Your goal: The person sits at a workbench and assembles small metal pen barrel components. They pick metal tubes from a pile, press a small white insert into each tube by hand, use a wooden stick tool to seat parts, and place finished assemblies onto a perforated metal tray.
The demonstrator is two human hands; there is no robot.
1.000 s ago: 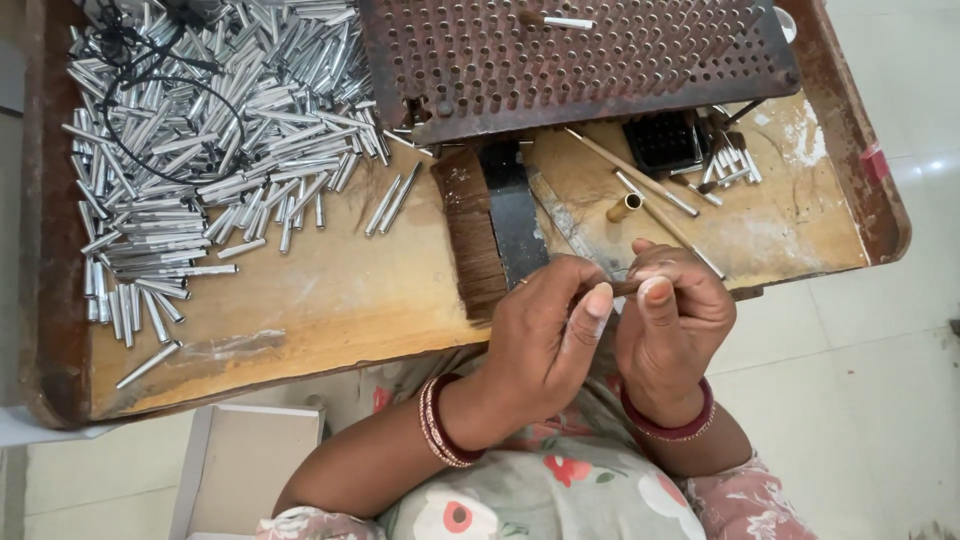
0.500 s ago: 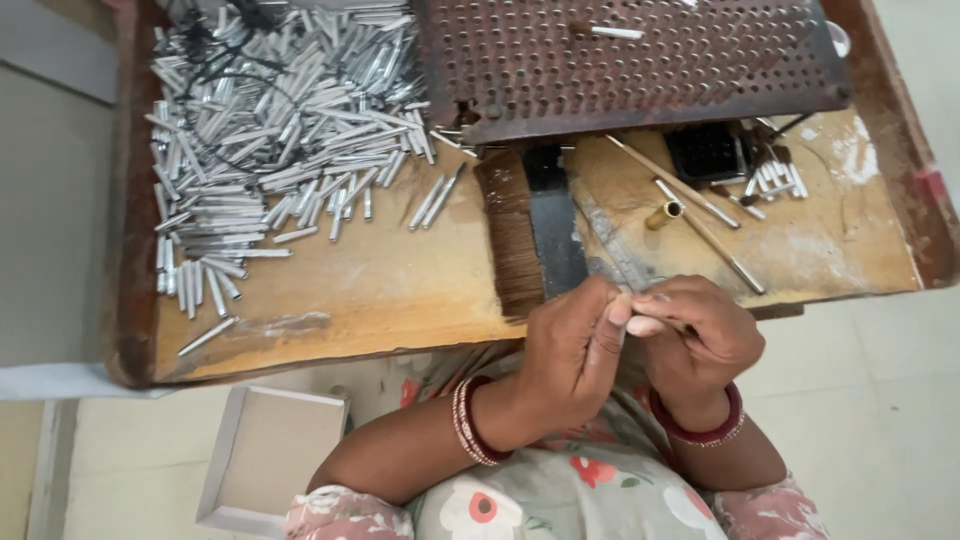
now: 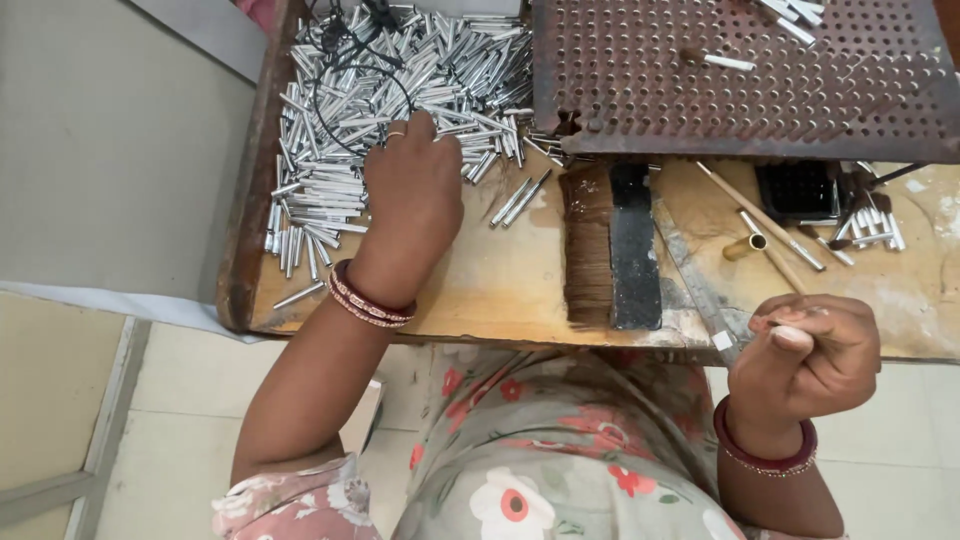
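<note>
Tabletop [image 3: 480,290] edge sits just below the heap of silver tubes [image 3: 400,110], so tubes nudged loose by the left hand [image 3: 410,195] could, I judge, roll off to the floor. That hand lies on the heap's lower right side, fingers curled down among the tubes; whether its grip has closed on one I cannot tell. Right of the heap, off the edge, the right hand [image 3: 805,355] is clenched, pinching something tiny at its fingertips.
</note>
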